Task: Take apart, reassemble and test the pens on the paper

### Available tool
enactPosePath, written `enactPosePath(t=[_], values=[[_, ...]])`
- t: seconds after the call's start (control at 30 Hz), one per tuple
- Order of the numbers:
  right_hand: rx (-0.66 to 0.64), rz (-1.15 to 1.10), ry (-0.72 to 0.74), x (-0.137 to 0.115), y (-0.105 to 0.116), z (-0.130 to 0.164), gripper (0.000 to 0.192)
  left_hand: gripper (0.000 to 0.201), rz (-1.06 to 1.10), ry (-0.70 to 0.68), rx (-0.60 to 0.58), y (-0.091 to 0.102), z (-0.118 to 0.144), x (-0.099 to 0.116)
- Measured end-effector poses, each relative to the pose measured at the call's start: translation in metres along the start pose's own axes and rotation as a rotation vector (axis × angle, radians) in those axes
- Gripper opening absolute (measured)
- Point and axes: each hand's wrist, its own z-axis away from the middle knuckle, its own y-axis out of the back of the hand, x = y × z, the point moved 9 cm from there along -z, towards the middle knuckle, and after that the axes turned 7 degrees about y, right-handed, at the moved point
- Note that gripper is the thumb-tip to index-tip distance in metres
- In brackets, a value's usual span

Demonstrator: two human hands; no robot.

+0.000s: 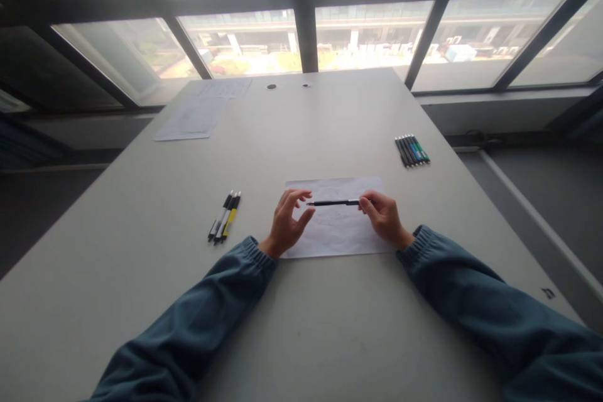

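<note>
Grey and wide, the bench fills the lower frame below tall windows, and two blue-sleeved arms reach in from the bottom edge. At centre frame the right hand pinches one end of a black pen between thumb and fingertips and holds it level, just above a white sheet of paper. The left hand is half spread, fingers curled and apart, close to the pen's free tip, though I cannot tell whether it touches. It looks to me like the pen is being checked or readied, perhaps about to be capped or uncapped; the next move would call for the left fingers to close cleanly on that tip while the right keeps the pen steady.

Left of centre lies a small bunch of pens, one with a yellow barrel. Further back at the right sits a neat row of dark, blue and green pens. At upper left, more papers rest near the bench's far edge.
</note>
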Motion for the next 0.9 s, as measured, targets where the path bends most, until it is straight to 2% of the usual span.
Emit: enactPosePath(t=[0.2,0.37,0.5,0.73,0.9], values=[[0.004,0.007,-0.008,0.0018,0.0003,-0.0003,0.035,0.035,-0.019,-0.080,0.043,0.0026,0.0027,0.0083],[0.000,0.001,-0.006,-0.0009,-0.0001,-0.0011,0.035,0.026,0.014,-0.114,0.031,0.0017,0.0045,0.0093],[-0.001,0.000,-0.007,-0.0008,-0.0004,-0.0005,0.035,0.018,0.017,-0.110,0.019,-0.0002,0.0041,0.0096],[0.000,0.002,-0.013,0.0031,0.0000,0.0008,0.034,0.023,0.073,-0.085,0.009,-0.0026,0.0028,0.0054],[-0.011,-0.004,0.002,-0.0001,-0.0018,-0.0004,0.035,0.019,0.078,-0.057,-0.036,-0.0038,0.0025,0.0058]])
